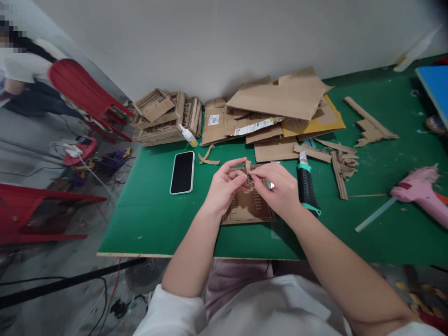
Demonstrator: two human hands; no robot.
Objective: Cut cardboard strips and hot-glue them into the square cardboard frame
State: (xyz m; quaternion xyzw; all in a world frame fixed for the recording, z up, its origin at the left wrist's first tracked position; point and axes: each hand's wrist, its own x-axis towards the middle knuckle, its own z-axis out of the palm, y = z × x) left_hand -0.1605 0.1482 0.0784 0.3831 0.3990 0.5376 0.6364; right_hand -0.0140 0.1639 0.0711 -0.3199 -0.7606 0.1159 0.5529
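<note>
Head view — left hand (224,186) and right hand (281,184) pinch one cardboard strip (248,166) over the cardboard panel (247,211) — knife (308,185) right of panel.

The single view looks from the person's head, forward and down — close above the green table (140,224) — and reaches the grey wall (217,37) behind it.

My fingers (235,164) partly hide the small cardboard piece (248,166); I see the pink glue gun (420,190) and blue panel (436,88) cropped at right.
</note>
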